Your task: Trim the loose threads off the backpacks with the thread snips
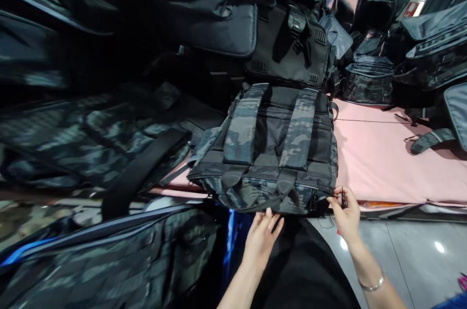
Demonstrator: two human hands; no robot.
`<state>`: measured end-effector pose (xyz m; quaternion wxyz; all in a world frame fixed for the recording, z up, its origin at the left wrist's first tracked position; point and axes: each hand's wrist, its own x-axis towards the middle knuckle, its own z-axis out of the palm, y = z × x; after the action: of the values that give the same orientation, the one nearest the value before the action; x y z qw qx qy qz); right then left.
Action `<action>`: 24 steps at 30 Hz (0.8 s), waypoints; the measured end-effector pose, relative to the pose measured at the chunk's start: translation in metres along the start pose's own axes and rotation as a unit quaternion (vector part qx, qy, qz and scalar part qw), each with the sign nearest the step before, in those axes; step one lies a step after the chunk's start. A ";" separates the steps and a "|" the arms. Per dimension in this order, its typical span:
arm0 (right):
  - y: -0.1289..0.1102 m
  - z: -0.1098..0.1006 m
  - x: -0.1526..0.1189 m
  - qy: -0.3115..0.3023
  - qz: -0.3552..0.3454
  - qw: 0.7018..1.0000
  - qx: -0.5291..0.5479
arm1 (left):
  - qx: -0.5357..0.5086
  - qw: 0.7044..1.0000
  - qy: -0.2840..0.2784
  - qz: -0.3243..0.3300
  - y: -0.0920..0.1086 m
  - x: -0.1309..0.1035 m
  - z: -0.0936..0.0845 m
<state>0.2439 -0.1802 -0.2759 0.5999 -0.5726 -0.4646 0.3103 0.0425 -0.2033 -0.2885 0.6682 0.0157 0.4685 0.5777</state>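
A dark camouflage backpack [272,146] lies flat before me, its two padded shoulder straps [299,129] facing up. Its near edge, with a zipper and webbing loops, hangs slightly over the table edge. My left hand [261,238] reaches to the middle of that near edge; its fingertips touch the fabric and its fingers are apart. At the near right corner is my right hand [346,211], fingers pinched around a small black object [343,198] whose kind I cannot make out. The right fingertips are against the bag's corner.
Pink sheeting [379,158] covers the table. More camouflage bags [87,138] are heaped on the left, and a grey-black bag [288,51] stands behind. Several bags [372,75] are stacked at the back right. An open camouflage bag [146,260] sits low at the near left.
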 end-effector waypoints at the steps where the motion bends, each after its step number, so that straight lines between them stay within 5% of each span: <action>1: -0.001 0.000 0.002 0.009 -0.001 1.000 -0.004 | -0.010 1.000 -0.004 0.003 0.005 -0.003 -0.004; 4: -0.006 -0.002 0.009 0.049 -0.005 0.999 -0.013 | 0.032 0.999 0.002 0.036 0.013 -0.031 -0.014; 7: -0.012 -0.008 0.016 0.078 -0.014 0.997 -0.022 | 0.223 0.944 0.029 0.241 0.026 -0.065 -0.023; 11: -0.023 -0.016 0.013 0.063 -0.110 0.991 -0.050 | 0.418 0.699 -0.006 0.580 0.073 -0.077 -0.008; 13: -0.030 -0.016 0.010 0.028 -0.159 0.986 -0.045 | 0.450 0.587 0.019 0.673 0.101 -0.067 0.015; 15: -0.039 -0.009 0.009 -0.010 -0.182 0.983 -0.036 | 0.471 0.526 0.010 0.708 0.124 -0.054 0.040; 18: -0.051 0.007 0.016 -0.023 -0.190 0.980 -0.053 | 0.490 0.540 -0.056 0.682 0.148 -0.032 0.063; 24: -0.072 0.022 0.039 -0.018 -0.083 0.995 -0.049 | 0.456 0.705 -0.105 0.533 0.173 0.012 0.044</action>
<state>0.2272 -0.1476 -0.1998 0.5868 -0.5551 -0.5355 0.2466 -0.0614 -0.1136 -0.1744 0.2052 0.6262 0.5153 0.5480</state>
